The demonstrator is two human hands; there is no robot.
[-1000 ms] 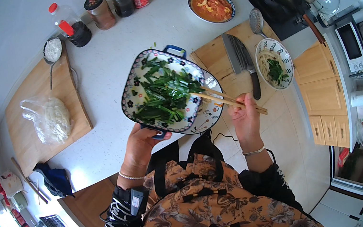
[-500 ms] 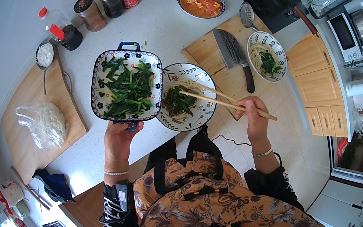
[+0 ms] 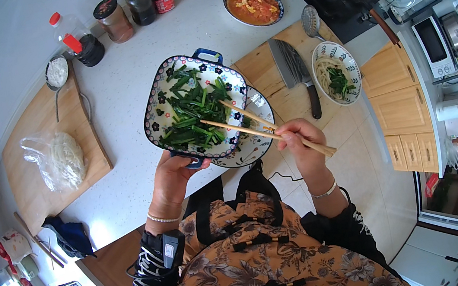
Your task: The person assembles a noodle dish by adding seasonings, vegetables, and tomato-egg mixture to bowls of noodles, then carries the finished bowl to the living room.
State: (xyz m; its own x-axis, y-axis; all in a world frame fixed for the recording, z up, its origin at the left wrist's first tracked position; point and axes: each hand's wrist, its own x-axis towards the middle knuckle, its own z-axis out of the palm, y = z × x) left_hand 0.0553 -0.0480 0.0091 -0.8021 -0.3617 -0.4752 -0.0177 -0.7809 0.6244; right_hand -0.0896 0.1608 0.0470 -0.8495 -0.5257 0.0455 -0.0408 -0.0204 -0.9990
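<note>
A: Right, the square dish (image 3: 196, 107), glazed ceramic with a blue flower pattern and blue handles, is lifted above the white speckled counter (image 3: 143, 176), heaped with glossy, limp cooked greens (image 3: 189, 110).

B: And the left hand (image 3: 172, 176) has its grip closed on the near handle, tilting the dish over a round patterned bowl (image 3: 253, 139) that peeks out just beneath its edge.

A: Yes, and the right hand (image 3: 301, 141) pinches a pair of pale wooden chopsticks (image 3: 250, 124), tips lying across the greens.

B: Further out, a cleaver (image 3: 292, 67) lies flat on a wooden board (image 3: 270, 65), beside a second round bowl (image 3: 337, 72) of noodles topped with greens.

A: To the left, another wooden board (image 3: 37, 152) carries a crinkled clear bag of white noodles (image 3: 57, 161). Dark-lidded jars (image 3: 125, 8) line the back, near a plate of red-orange food (image 3: 252, 4).
</note>
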